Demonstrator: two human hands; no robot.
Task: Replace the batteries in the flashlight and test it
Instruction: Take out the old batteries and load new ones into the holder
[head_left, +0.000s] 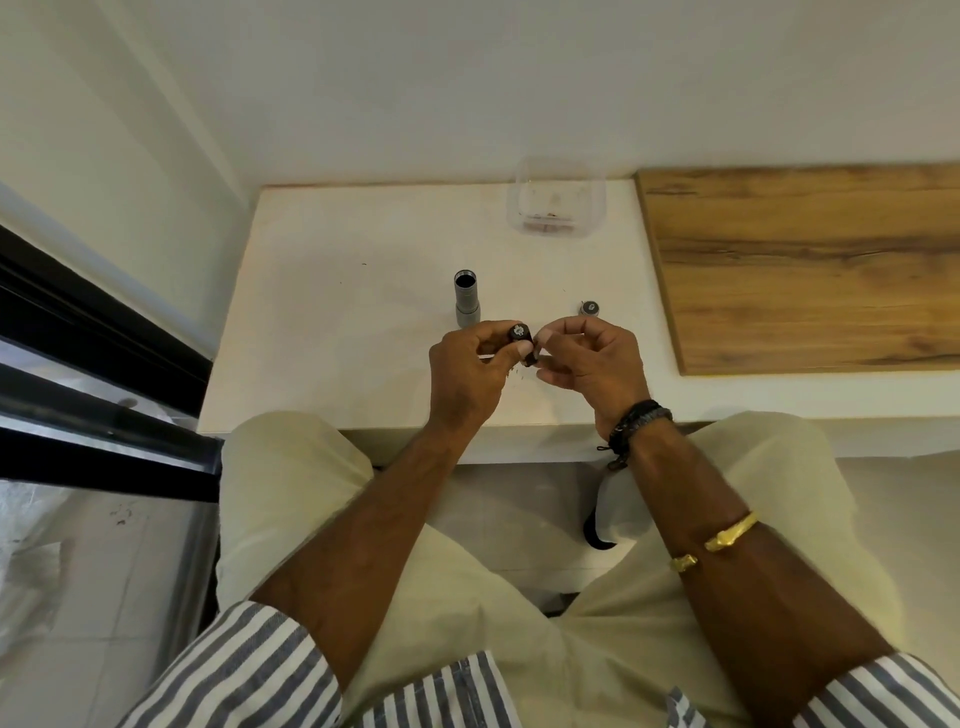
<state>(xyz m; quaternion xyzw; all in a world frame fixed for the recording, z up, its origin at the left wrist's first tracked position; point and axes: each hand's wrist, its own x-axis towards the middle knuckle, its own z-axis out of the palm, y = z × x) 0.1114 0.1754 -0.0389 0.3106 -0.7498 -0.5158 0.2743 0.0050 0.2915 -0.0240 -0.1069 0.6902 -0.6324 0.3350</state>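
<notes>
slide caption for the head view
Both hands, left and right, work a battery holder beside the open flashlight body.

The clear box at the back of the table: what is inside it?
The clear box holds only a few small brownish bits on its floor; they are too blurred to identify. No batteries show inside. Nothing covers the box, so its whole inside is visible.

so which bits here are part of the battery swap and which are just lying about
Part of the job:
- flashlight body, standing open on the table
- end cap
- dark battery holder, held in the left hand and right hand

Lying about:
- clear plastic tub
- wooden board
</notes>
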